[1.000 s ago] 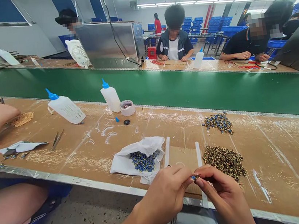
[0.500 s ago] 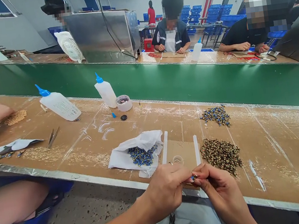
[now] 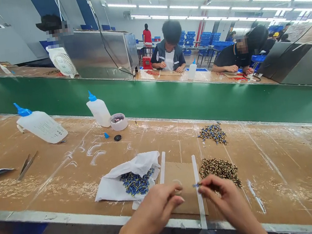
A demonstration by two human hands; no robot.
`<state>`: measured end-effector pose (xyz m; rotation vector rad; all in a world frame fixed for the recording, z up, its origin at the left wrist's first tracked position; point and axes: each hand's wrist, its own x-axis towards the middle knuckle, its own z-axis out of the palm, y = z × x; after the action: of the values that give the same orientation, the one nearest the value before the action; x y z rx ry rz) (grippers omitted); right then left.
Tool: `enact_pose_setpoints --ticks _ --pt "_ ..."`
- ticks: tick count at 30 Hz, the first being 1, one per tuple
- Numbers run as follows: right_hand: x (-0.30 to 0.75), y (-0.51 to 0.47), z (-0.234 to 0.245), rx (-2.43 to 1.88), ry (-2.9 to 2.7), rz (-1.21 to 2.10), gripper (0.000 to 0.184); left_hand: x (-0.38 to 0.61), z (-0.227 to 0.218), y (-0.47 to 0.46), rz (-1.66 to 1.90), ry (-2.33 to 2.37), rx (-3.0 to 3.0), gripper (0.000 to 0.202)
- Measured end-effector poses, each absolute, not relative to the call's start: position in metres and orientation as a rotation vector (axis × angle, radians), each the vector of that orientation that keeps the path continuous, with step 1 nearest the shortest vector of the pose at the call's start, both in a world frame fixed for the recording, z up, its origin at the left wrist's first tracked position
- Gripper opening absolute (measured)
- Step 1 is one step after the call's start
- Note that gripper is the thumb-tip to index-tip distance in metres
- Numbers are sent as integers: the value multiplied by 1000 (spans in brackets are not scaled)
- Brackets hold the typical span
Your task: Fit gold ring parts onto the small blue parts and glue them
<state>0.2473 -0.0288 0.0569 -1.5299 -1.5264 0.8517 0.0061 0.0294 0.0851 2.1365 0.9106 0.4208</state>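
Note:
My right hand (image 3: 227,199) pinches a small blue-and-gold part (image 3: 196,185) between thumb and forefinger, above the right white tape strip. To its left, my left hand (image 3: 156,205) hovers over a cardboard pad (image 3: 184,197), its thumb and forefinger apart and nothing visible between them. Small blue pieces (image 3: 137,182) lie heaped on a crumpled white paper sheet (image 3: 109,188) beyond my left hand. A pile of tiny black-and-gold pieces (image 3: 219,170) is just behind my right hand. Farther back sits a smaller heap of blue-and-gold parts (image 3: 212,133).
Two white squeeze bottles, a near one (image 3: 44,128) and a farther one (image 3: 99,111), lean on the bench. Beside them are a tape roll (image 3: 118,122) and a black cap (image 3: 117,137). Tweezers (image 3: 28,165) lie left. A green conveyor belt (image 3: 154,102) separates co-workers opposite.
My hands have come apart: the left has let go and moved left, while the right keeps the small part. The camera view has tilted up and shifted to the right.

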Motion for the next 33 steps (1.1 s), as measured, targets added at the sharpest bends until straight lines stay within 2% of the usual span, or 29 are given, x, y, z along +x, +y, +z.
enact_pose_setpoints --ticks 5,8,11,14,18,27,33 --pt "336 57 40 -1804 -1311 503 43 -43 65 50 469 1402 2102 27" --pt "371 101 38 -1885 -1258 427 41 -61 50 56 383 1621 2158 18" --pt "378 114 40 -1931 -1260 394 47 -63 42 59 313 1690 2209 22" --pt "367 94 41 -1910 -1324 429 51 -60 40 63 294 1689 2248 22" --pt "346 39 34 -1853 -1384 535 49 -61 44 66 362 1614 2256 10" --pt "296 -69 20 -1925 -1367 529 48 -65 50 66 641 1519 2213 13" --pt "291 -95 7 -1928 -1429 469 47 -51 52 70 492 1494 2370 5"
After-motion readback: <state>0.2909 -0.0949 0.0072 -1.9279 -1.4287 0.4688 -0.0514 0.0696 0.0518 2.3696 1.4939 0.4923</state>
